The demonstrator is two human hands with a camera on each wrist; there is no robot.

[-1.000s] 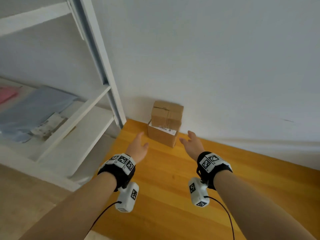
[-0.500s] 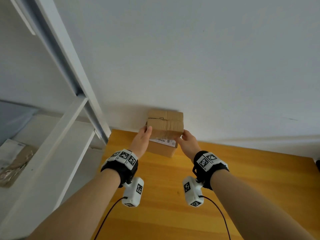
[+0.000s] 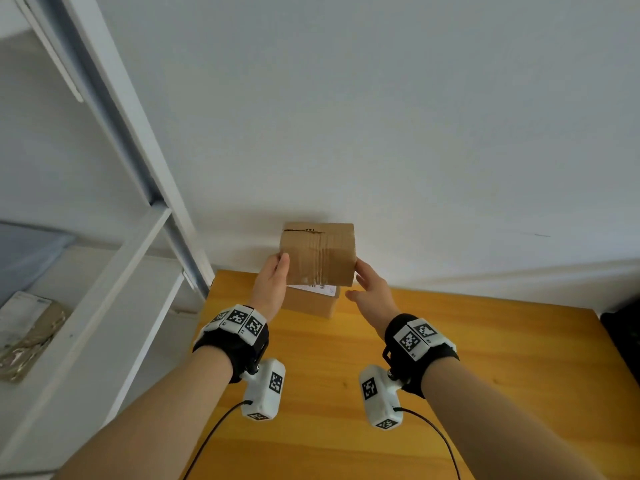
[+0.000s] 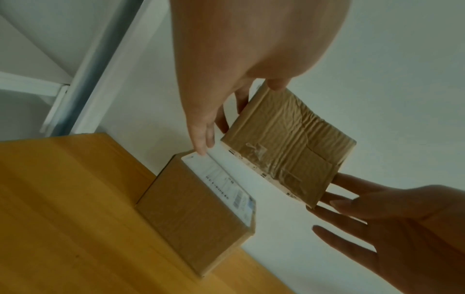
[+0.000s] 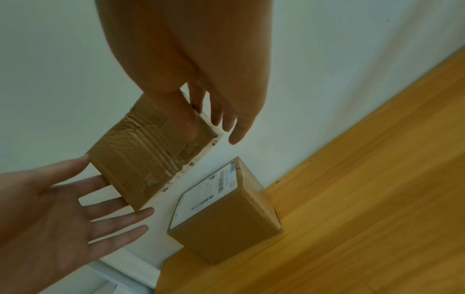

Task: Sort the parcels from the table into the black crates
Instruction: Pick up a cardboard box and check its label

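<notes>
Two brown cardboard parcels are at the table's back edge by the wall. The upper parcel (image 3: 318, 254) (image 4: 289, 143) (image 5: 141, 159) hangs in the air, clamped between my hands. My left hand (image 3: 273, 282) presses its left side with straight, spread fingers and lays the thumb on the front corner. My right hand (image 3: 370, 292) presses the right side with straight fingers, its thumb sticking out below. The lower parcel (image 3: 308, 303) (image 4: 193, 218) (image 5: 226, 218), with a white label on top, stands on the table under the lifted one. No crate is plainly in view.
The yellow wooden table (image 3: 450, 375) stretches toward me and to the right. A white shelf rack (image 3: 114, 289) stands close on the left, with flat packets (image 3: 27, 334) on it. A dark thing (image 3: 623, 327) shows at the right edge. The white wall is right behind the parcels.
My hands reached in from open air, closed on the sides of the upper parcel, and have raised it off the lower one. The view has swung right.
</notes>
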